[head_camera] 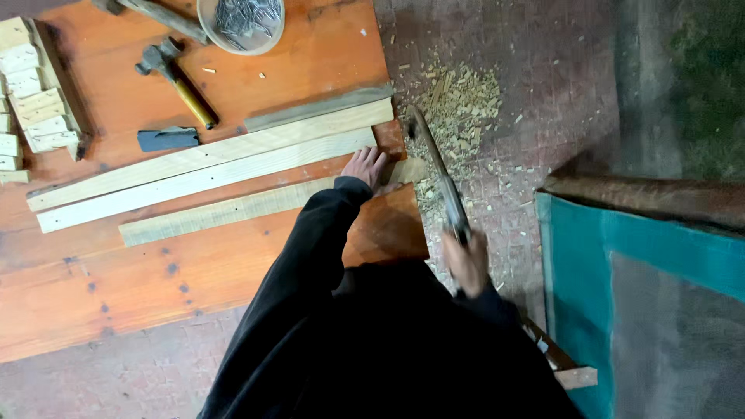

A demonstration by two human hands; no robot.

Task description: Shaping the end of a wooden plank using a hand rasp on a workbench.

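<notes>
Orange workbench point(194, 271): left hand point(366, 165) flat, pinning stiff light wood strip point(233, 209); right hand point(467, 264) beside bench gripping saw point(438, 174) handle

The scene is dimly and evenly lit, with warm light strongest on the orange workbench point(194, 271) toward ten o'clock. Toward two and three o'clock the floor falls into murky darkness with grain and little detail. Soft shadows lie beneath the wooden strips point(209, 167). The right hand point(468, 262) and its tool point(441, 174) are smeared by motion blur. No glare shows.
</notes>
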